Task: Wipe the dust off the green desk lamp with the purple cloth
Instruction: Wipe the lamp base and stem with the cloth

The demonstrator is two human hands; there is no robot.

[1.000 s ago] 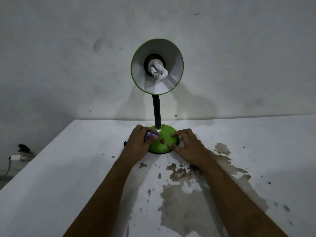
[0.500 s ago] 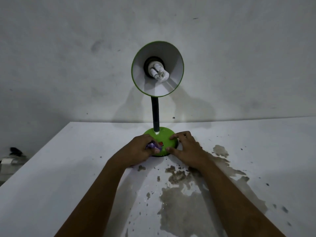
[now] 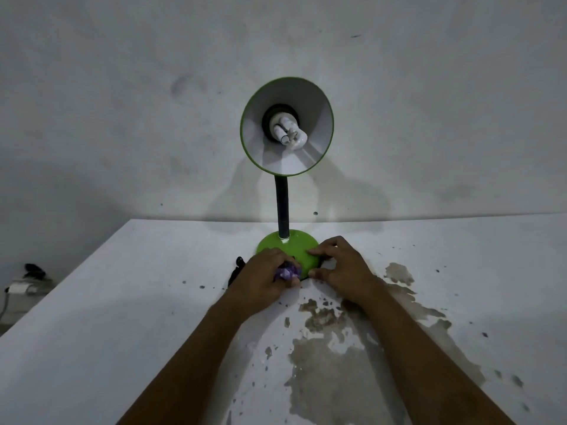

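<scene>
The green desk lamp point(image 3: 294, 245) stands on a white table near the wall, with a black neck, a round green base and a shade facing me with a white bulb inside. My left hand point(image 3: 260, 279) is bunched around the purple cloth point(image 3: 287, 273) and presses it on the front left edge of the base. My right hand point(image 3: 340, 268) rests on the front right rim of the base, fingers spread and touching it. The red switch on the base is hidden behind my left hand.
The white table point(image 3: 138, 317) has peeled, brown-stained patches point(image 3: 331, 378) under my right forearm. The lamp's black cord point(image 3: 236, 269) lies left of the base. A plug and socket point(image 3: 21, 286) sit at the far left by the grey wall.
My left hand has slid the cloth from the top of the base, near the neck, down to its front left edge. My right hand has stayed on the base rim.
</scene>
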